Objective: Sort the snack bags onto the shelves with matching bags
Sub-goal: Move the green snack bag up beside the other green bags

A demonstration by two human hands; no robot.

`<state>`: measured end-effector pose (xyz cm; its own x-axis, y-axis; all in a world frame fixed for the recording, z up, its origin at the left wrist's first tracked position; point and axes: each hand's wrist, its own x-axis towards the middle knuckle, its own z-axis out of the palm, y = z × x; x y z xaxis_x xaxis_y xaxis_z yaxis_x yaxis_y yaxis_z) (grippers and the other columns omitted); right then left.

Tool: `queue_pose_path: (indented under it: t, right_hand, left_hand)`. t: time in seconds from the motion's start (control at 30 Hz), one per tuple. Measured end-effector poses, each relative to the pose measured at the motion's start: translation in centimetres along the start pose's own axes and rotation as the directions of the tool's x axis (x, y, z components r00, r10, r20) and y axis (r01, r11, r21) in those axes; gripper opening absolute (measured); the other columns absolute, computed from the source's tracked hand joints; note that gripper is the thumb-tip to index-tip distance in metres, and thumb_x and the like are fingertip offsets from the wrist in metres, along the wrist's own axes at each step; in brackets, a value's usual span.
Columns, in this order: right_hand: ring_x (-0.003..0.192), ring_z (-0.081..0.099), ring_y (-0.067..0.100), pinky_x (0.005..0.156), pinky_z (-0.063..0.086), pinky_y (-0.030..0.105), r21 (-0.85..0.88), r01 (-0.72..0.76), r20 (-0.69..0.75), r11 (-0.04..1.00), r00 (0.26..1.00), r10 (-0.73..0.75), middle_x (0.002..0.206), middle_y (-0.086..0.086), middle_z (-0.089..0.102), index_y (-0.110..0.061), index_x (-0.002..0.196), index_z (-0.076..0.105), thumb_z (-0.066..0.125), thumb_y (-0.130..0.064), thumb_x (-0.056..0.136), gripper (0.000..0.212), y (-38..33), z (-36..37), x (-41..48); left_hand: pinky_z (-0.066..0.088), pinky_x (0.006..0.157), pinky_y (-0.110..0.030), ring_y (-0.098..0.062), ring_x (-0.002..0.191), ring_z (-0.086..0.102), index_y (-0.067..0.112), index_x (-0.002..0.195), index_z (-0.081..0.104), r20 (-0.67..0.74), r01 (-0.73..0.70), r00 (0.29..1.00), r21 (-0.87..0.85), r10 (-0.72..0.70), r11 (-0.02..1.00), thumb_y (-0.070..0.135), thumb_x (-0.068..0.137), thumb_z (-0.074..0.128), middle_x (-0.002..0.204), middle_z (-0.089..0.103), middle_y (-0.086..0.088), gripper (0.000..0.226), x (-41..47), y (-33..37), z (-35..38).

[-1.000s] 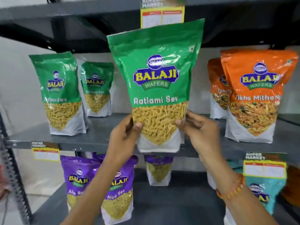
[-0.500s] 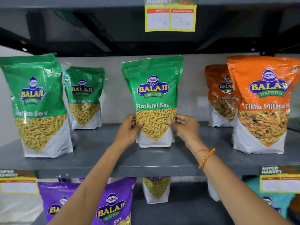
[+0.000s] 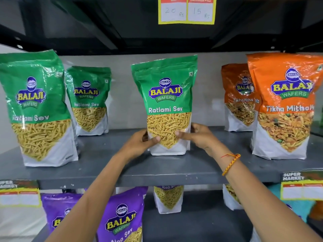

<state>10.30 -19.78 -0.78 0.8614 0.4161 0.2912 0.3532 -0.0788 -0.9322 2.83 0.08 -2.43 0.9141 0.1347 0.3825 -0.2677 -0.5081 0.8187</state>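
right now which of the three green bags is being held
The middle green bag, standing on the shelf with the left hand and right hand gripping its lower sides. The other two green bags stand untouched further left.

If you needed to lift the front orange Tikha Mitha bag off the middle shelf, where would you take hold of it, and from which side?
I would grip the front orange Tikha Mitha bag by its lower side edges, coming straight from the front with one hand on each side. It stands upright on the grey shelf at the front, its bulky base looks firmer than the thin, crinkly top, and the second orange bag behind blocks a rear approach.
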Motion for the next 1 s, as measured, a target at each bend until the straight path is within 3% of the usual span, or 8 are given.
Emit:
queue_pose_path:
  t: [0.03, 0.13, 0.27, 0.4, 0.6, 0.77, 0.87, 1.0]
  right_hand:
    - [0.092, 0.063, 0.012, 0.065, 0.051, 0.009, -0.01, 0.002, 0.042, 1.0, 0.999, -0.001, 0.118, 0.01, 0.066, -0.01, 0.106, 0.062, 0.079, -0.015, 0.067, 0.043, 0.1, 0.3, -0.2]
    - [0.097, 0.063, 0.018, 0.08, 0.053, 0.023, -0.004, 0.024, 0.04, 1.0, 0.999, -0.024, 0.116, 0.011, 0.067, -0.015, 0.1, 0.063, 0.08, -0.01, 0.064, 0.04, 0.5, 0.5, -0.5]
    - [0.101, 0.065, 0.02, 0.091, 0.052, 0.038, -0.003, 0.019, 0.027, 1.0, 0.999, -0.019, 0.11, 0.008, 0.07, -0.021, 0.091, 0.065, 0.084, -0.016, 0.059, 0.037, 0.6, 0.0, -1.3]
    - [0.098, 0.066, 0.018, 0.087, 0.052, 0.036, -0.071, 0.058, 0.01, 0.996, 0.998, -0.057, 0.102, 0.002, 0.073, -0.022, 0.09, 0.068, 0.087, -0.027, 0.054, 0.041, 0.6, 0.3, -2.3]
    - [0.1, 0.066, 0.02, 0.094, 0.052, 0.045, -0.099, 0.054, -0.011, 0.994, 0.998, -0.056, 0.109, 0.003, 0.073, -0.029, 0.083, 0.067, 0.084, -0.05, 0.037, 0.053, 0.6, 0.6, -3.1]
    - [0.096, 0.067, 0.021, 0.092, 0.053, 0.048, -0.107, 0.04, -0.001, 0.993, 0.999, -0.04, 0.105, 0.005, 0.074, -0.026, 0.079, 0.067, 0.084, -0.051, 0.036, 0.052, 0.7, 0.3, -3.0]
    - [0.096, 0.067, 0.021, 0.093, 0.053, 0.047, -0.114, 0.028, 0.006, 0.993, 1.0, -0.027, 0.106, 0.007, 0.073, -0.026, 0.077, 0.066, 0.087, -0.039, 0.046, 0.04, 0.6, 0.3, -2.9]
    - [0.098, 0.066, 0.022, 0.093, 0.052, 0.047, -0.105, 0.003, 0.003, 0.994, 1.0, -0.003, 0.109, 0.008, 0.072, -0.022, 0.086, 0.067, 0.087, -0.035, 0.049, 0.044, 0.5, 0.3, -2.9]
  left_hand:
    - [0.044, 0.1, -0.034, -0.018, 0.112, 0.058, 0.016, 0.116, 0.056, 0.007, 0.004, 1.0, 0.017, -0.005, 1.0, 0.028, 0.08, 0.064, 0.121, 0.063, -0.003, 0.039, -0.1, 0.0, 0.1]
    - [0.044, 0.102, -0.038, -0.018, 0.11, 0.059, 0.018, 0.114, 0.059, -0.026, 0.013, 1.0, 0.078, -0.011, 0.997, 0.031, 0.078, 0.066, 0.121, 0.065, -0.004, 0.038, -0.4, 0.2, 0.1]
    - [0.043, 0.103, -0.047, -0.017, 0.112, 0.058, 0.026, 0.111, 0.06, -0.026, 0.027, 0.999, 0.163, -0.023, 0.986, 0.059, 0.063, 0.065, 0.122, 0.065, 0.0, 0.059, -1.4, 0.4, 0.0]
    - [0.041, 0.105, -0.048, -0.017, 0.114, 0.058, 0.032, 0.101, 0.062, -0.018, 0.004, 1.0, 0.148, -0.001, 0.989, 0.045, 0.072, 0.068, 0.121, 0.065, 0.0, 0.032, -2.4, 0.2, -0.4]
    - [0.041, 0.106, -0.048, -0.018, 0.116, 0.056, 0.034, 0.102, 0.061, -0.047, 0.013, 0.999, 0.153, -0.006, 0.988, 0.041, 0.076, 0.065, 0.122, 0.065, -0.002, 0.027, -3.0, 0.3, -0.3]
    - [0.041, 0.106, -0.045, -0.015, 0.115, 0.057, 0.028, 0.108, 0.061, -0.058, 0.029, 0.998, 0.166, -0.02, 0.986, 0.043, 0.076, 0.065, 0.121, 0.066, 0.001, 0.035, -3.3, 0.6, -0.1]
    - [0.041, 0.106, -0.045, -0.015, 0.115, 0.057, 0.029, 0.109, 0.061, -0.051, 0.036, 0.998, 0.174, -0.027, 0.984, 0.042, 0.078, 0.063, 0.122, 0.065, 0.0, 0.034, -3.4, 0.8, -0.1]
    - [0.041, 0.106, -0.042, -0.016, 0.117, 0.055, 0.026, 0.111, 0.06, -0.069, 0.048, 0.997, 0.182, -0.036, 0.982, 0.039, 0.079, 0.062, 0.124, 0.064, -0.001, 0.034, -3.4, 0.9, 0.2]
